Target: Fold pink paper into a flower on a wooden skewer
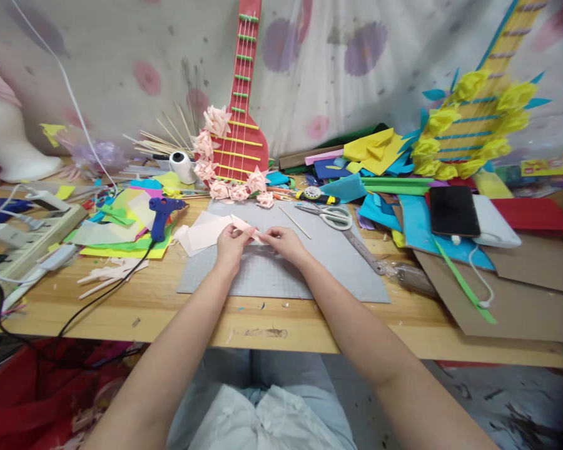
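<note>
Above the grey cutting mat (281,275), my left hand (231,247) pinches a small strip of pale pink paper (242,224). My right hand (285,242) grips the other end of the strip, its thumb and forefinger closed. Fingers cover much of the paper, so its full shape is hidden. Pale pink paper sheets (207,234) lie just left of my left hand. A thin wooden stick (295,223) rests on the mat beyond my right hand. Behind the mat stands a red paper instrument (244,147) trimmed with pink paper flowers (205,147).
A blue glue gun (161,219) stands on coloured paper at left, its cord hanging past the table edge. Scissors (331,216) and a metal ruler (363,251) lie at right. A phone (453,211), cardboard (511,300) and a yellow flowered instrument (469,134) are farther right. A power strip (32,250) sits far left.
</note>
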`<state>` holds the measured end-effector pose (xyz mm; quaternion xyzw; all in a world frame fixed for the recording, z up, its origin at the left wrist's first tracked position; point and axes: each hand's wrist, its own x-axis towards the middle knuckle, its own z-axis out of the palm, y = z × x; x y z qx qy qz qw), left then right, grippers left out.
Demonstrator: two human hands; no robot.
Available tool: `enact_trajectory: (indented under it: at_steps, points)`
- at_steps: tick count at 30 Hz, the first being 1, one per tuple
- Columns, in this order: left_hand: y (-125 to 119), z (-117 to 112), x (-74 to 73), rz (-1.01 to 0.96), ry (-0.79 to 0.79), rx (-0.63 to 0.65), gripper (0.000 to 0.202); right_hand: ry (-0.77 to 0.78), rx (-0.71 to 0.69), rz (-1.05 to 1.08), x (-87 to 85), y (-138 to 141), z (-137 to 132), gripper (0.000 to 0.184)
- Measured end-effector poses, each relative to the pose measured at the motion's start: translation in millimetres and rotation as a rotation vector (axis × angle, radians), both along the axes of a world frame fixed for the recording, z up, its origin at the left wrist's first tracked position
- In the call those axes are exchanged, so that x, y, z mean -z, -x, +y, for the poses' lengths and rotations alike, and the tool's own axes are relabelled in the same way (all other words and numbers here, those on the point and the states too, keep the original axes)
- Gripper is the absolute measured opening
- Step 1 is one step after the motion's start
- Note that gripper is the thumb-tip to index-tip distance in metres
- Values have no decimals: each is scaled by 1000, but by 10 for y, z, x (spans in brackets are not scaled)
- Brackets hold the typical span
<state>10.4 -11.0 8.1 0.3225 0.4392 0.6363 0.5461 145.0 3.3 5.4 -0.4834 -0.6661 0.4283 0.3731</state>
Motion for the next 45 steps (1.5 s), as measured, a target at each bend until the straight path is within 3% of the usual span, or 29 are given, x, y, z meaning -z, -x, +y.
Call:
enact_trajectory:
  at_steps: [4, 9, 15, 21, 29, 38, 45]
  points:
    - [4, 8, -15, -46, 5, -29, 39, 48, 24, -41, -2, -23, 7, 35]
    - [11, 9, -45, -92, 7, -53, 35, 81, -73, -15, -5, -56, 16, 27]
    - [7, 0, -63, -94, 15, -63, 33, 54, -23, -51, 29, -63, 27, 27]
    - [33, 11, -33, -87, 18, -49, 30, 140, -3, 1, -5, -89, 6, 33]
    - [23, 7, -16, -64, 6, -29, 31, 5, -106, -79, -60, -36, -23, 31]
    - [13, -7, -19, 22, -9, 55, 52, 46, -121, -55, -58, -73, -26, 32]
    - [14, -15, -20, 33, 29, 14, 50, -22, -177, -43, -124, -54, -74, 38]
